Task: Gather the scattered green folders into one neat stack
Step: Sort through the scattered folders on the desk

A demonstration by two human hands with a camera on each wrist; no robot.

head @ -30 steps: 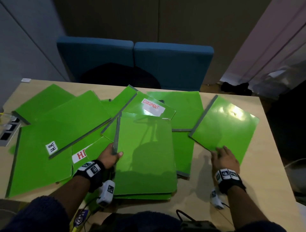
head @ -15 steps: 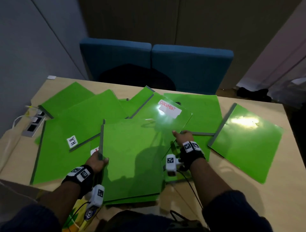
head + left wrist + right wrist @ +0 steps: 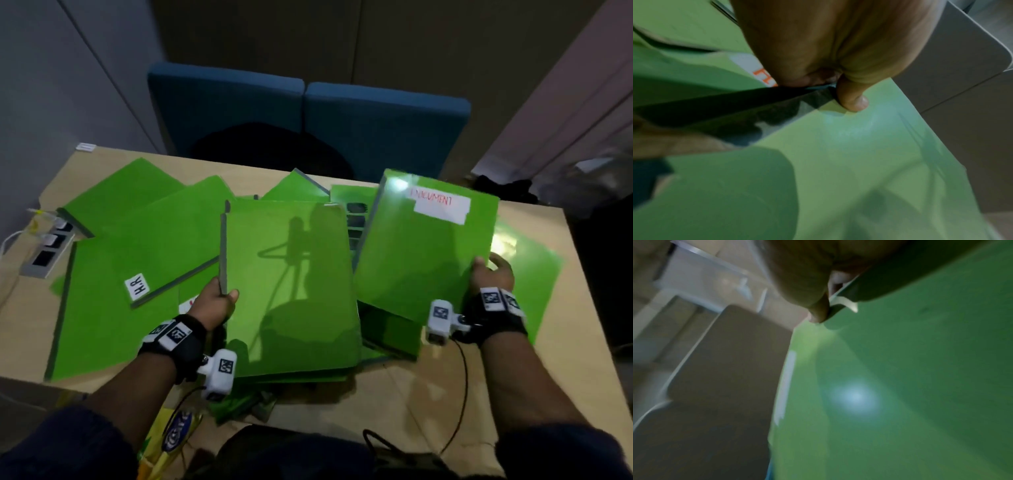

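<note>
Several green folders lie scattered over a light wooden table (image 3: pixel 428 404). My left hand (image 3: pixel 219 299) pinches the grey spine of the top folder (image 3: pixel 291 284) of a small pile at the centre, thumb on top (image 3: pixel 856 100). My right hand (image 3: pixel 491 274) grips the right edge of a folder labelled DOCUMENT (image 3: pixel 424 240), held tilted above the table; its green face (image 3: pixel 900 386) fills the right wrist view. A folder labelled H.R (image 3: pixel 161 246) lies at the left over a large one (image 3: pixel 99 329). Another folder (image 3: pixel 534 274) lies under my right hand.
A grey power strip (image 3: pixel 48 250) with white plugs and cables sits at the table's left edge. Two blue chairs (image 3: pixel 308 123) stand behind the far edge. A cable (image 3: pixel 459 394) runs from my right wrist across the bare near part of the table.
My right hand went from the far-right folder to the DOCUMENT folder, gripped it and lifted it up and to the right. My left hand kept its hold on the centre folder's spine.
</note>
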